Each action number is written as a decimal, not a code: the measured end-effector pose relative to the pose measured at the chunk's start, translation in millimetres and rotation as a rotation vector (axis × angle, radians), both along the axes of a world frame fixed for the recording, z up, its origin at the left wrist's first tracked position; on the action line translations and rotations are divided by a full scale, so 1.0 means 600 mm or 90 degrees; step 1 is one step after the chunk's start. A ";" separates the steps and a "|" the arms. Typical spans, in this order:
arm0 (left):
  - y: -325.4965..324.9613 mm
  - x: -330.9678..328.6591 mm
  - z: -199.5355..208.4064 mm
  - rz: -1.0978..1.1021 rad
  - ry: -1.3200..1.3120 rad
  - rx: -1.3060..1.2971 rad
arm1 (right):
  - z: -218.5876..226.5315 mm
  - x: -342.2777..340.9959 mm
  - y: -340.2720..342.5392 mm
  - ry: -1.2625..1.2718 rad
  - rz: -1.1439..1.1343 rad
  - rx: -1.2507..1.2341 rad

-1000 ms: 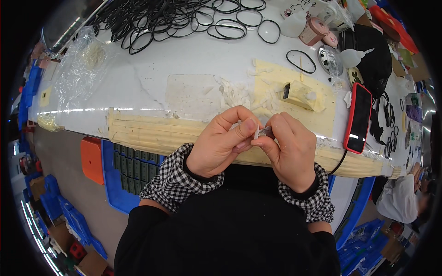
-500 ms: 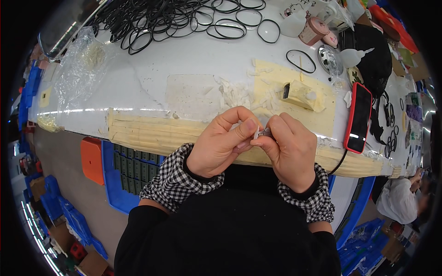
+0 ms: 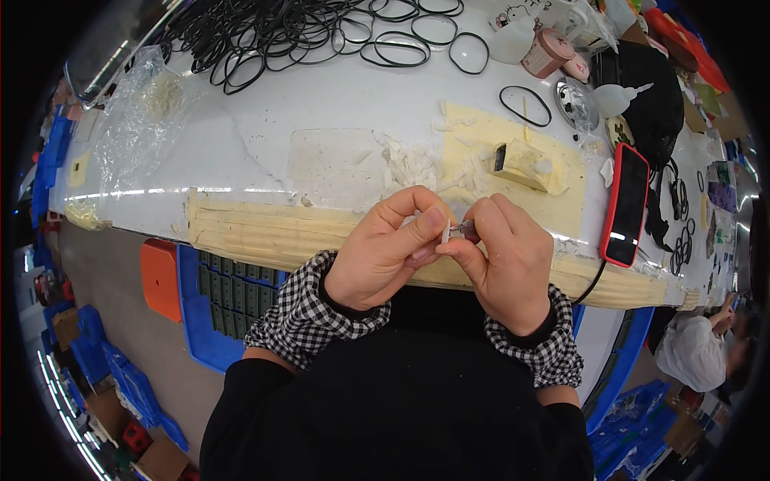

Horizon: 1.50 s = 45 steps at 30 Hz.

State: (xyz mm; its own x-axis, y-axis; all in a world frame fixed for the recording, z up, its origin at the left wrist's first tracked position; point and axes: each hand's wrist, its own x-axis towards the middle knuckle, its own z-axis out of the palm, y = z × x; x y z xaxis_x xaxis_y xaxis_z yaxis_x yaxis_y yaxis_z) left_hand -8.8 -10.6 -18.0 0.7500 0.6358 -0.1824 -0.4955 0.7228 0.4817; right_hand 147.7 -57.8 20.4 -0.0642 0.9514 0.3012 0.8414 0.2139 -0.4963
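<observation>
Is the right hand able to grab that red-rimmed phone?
Probably yes: the red-rimmed phone is just beyond the right hand, and nothing seems to block the way. But that hand is pinching a small greyish piece.

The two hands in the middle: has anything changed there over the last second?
Hardly anything. The right hand seems to have shifted very slightly outward, to the right; the left hand stayed put. Nothing was visibly picked up or let go: the left fingers still pinch a small pale piece, the right ones a small grey thing. The red phone stayed too.
</observation>
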 end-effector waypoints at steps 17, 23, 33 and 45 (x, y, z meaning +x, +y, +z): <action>-0.001 -0.001 0.001 -0.014 -0.009 0.004 | 0.001 0.000 -0.004 -0.016 0.008 0.000; -0.002 0.001 0.009 0.010 0.041 0.014 | -0.002 0.004 -0.004 0.045 0.008 -0.025; 0.008 -0.021 0.012 0.123 0.145 0.074 | -0.024 0.022 -0.026 0.123 -0.110 -0.043; 0.019 -0.043 0.007 0.164 0.019 -0.040 | -0.028 0.003 -0.016 0.014 -0.027 -0.084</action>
